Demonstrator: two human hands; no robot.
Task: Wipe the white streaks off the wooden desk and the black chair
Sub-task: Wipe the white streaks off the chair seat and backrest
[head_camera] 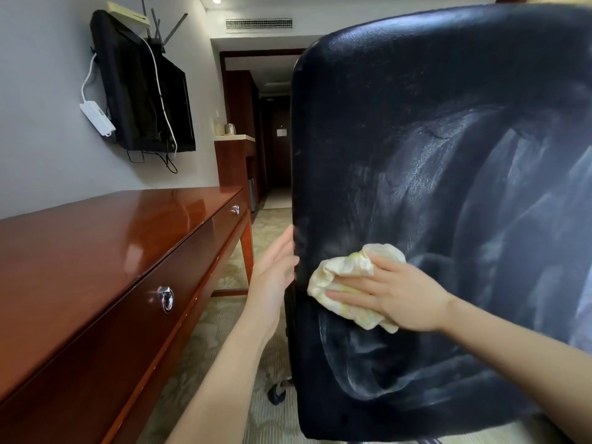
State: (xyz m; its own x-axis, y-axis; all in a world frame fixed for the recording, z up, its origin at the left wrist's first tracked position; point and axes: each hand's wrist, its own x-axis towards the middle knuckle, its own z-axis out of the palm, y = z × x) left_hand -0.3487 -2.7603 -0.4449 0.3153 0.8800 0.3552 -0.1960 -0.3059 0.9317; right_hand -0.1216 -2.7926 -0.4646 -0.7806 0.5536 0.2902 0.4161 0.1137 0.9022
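Glossy wooden desk (96, 251), streaked black chair (416, 155), patterned carpet (230, 315)

Black chair (416, 139) backrest cut off at 12 and 3 o'clock edges; base hidden behind it, one caster (277, 394) showing. Left hand (275, 270) fingertips blurred against backrest rim. Cloth (346, 283) partly covered by right hand (400, 296). Wooden desk (96, 251) cut off at 9 and 6 o'clock. Door notice (281, 132) too small to read.

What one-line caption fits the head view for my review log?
The right hand presses a crumpled cloth against the streaked black chair while the left hand touches its edge beside the wooden desk.
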